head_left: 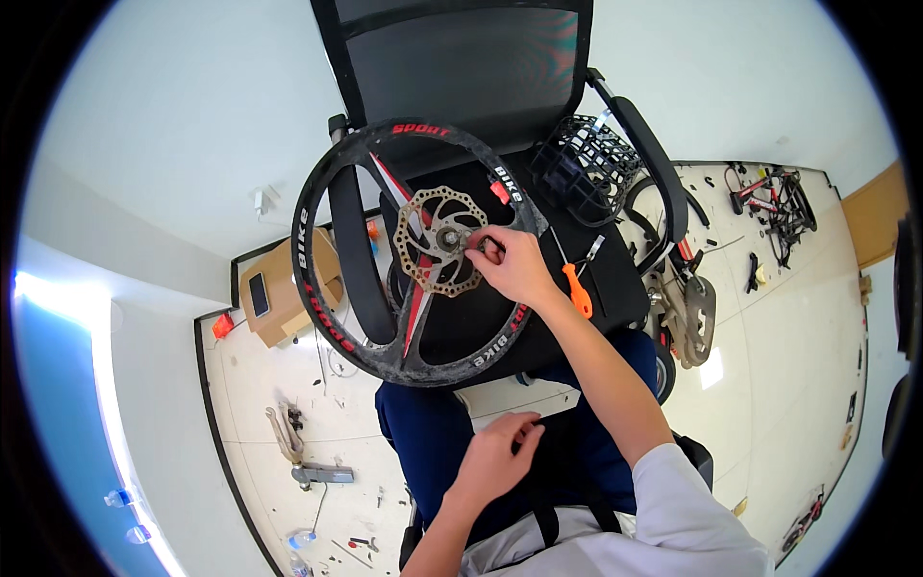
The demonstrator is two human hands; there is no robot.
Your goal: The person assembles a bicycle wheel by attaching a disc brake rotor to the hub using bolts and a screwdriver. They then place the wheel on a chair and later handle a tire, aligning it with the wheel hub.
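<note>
A black wheel [322, 317] with red and grey spokes lies flat across the chair seat, reaching toward my knees. At its middle sits a silver brake disc [411, 262] with holes, around the hub [449, 238]. My right hand [514, 264] is at the disc's right side, thumb and fingers pinched together over a small dark part that I cannot make out. Above my lap, my left hand [492, 460] is held apart from the wheel, fingers loosely bent, a gap beside the thumb and nothing seen in it. An orange-handled screwdriver [577, 291] lies on the seat right of the wheel.
A black wire basket [588, 168] rests at the seat's back right, beside the armrest [654, 144]. Left of the chair, a phone [259, 294] lies on a cardboard box [288, 279]. Bike parts [774, 207] and loose tools are spread over the tiled floor [769, 337].
</note>
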